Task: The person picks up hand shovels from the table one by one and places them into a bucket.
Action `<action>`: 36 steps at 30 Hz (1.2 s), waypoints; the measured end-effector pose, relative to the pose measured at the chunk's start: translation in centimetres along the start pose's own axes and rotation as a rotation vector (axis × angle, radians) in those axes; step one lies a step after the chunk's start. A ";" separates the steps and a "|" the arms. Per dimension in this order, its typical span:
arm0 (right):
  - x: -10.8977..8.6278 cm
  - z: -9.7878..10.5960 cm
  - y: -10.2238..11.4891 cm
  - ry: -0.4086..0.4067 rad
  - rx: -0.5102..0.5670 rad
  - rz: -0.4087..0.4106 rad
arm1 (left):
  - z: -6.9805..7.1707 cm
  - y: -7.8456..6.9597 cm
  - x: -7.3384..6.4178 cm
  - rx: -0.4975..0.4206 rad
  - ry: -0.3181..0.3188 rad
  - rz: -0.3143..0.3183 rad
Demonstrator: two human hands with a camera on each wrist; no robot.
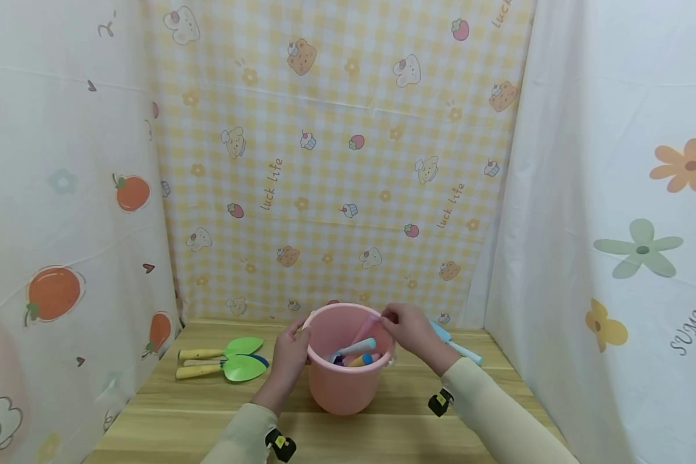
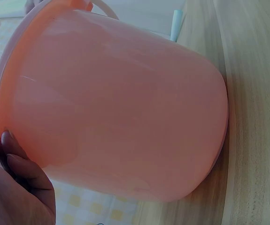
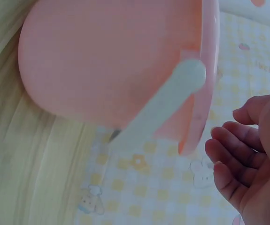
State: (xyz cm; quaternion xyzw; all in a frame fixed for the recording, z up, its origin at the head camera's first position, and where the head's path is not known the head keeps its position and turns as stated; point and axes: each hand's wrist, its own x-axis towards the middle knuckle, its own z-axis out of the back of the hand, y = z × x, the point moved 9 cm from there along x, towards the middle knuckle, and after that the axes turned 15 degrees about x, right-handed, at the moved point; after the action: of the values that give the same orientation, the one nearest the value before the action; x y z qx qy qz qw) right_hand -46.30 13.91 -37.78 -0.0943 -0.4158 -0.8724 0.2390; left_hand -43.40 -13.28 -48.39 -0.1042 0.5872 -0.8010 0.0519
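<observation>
A pink bucket (image 1: 345, 390) stands upright on the wooden table, its pale handle (image 3: 160, 108) hanging down the side in the right wrist view. My left hand (image 1: 290, 354) grips the bucket's left rim, with fingers (image 2: 29, 173) curled under the lip. Over the right rim is my right hand (image 1: 408, 328), its fingers loosely bent and nothing visible between them in the right wrist view. Inside the bucket lie a light blue handle (image 1: 359, 347), a blue-tipped orange piece (image 1: 362, 360) and a pink stick-like piece (image 1: 364, 330) that leans toward the right fingertips.
Green-bladed hand trowels (image 1: 245, 368) with wooden handles lie on the table (image 1: 168, 422) to the left. A light blue tool (image 1: 464, 352) lies to the right, partly behind my right hand. Patterned cloth (image 1: 325, 193) hangs at the back and both sides.
</observation>
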 end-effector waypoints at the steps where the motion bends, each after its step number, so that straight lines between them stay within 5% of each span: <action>1: -0.2 0.5 -0.4 -0.019 0.001 0.000 | 0.0 0.0 0.0 -0.002 0.001 0.001; 7: -1.2 3.2 -3.9 -0.109 0.012 -0.072 | -0.1 0.1 0.1 -0.009 -0.002 0.007; 16: -3.0 7.1 -12.0 -0.226 -0.059 -0.182 | -0.1 0.2 0.3 -0.012 -0.007 0.002; 24: -5.2 8.1 -19.1 -0.201 -0.156 -0.282 | -0.2 0.3 0.3 -0.019 -0.012 0.009; 36: -6.7 6.7 -25.8 -0.096 -0.367 -0.343 | -0.1 0.2 0.2 -0.014 -0.022 0.003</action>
State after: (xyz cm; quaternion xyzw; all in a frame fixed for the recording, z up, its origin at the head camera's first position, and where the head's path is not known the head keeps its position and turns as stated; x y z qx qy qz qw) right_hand -53.49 35.29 -53.57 -0.1054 -0.2715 -0.9555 0.0462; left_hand -43.60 -13.25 -48.56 -0.1124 0.5924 -0.7956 0.0587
